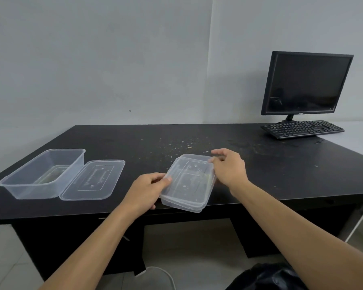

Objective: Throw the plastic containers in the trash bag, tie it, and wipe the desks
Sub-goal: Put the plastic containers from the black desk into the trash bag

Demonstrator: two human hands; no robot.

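At the desk (260, 174) edge, 2 hands grip a clear lidded container (189, 183).

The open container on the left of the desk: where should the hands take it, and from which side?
Grip the open container by its raised rim on the near long wall, coming from above. It stands upright with no lid on, so the rim is free; its loose lid lies against the right side and blocks that approach.

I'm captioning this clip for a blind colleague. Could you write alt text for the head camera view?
Two bare hands, left hand and right hand, hold a lidded clear plastic container at the front edge of a crumb-strewn black desk. An open container and its loose lid sit at left, a monitor and keyboard back right, a black trash bag on the floor.
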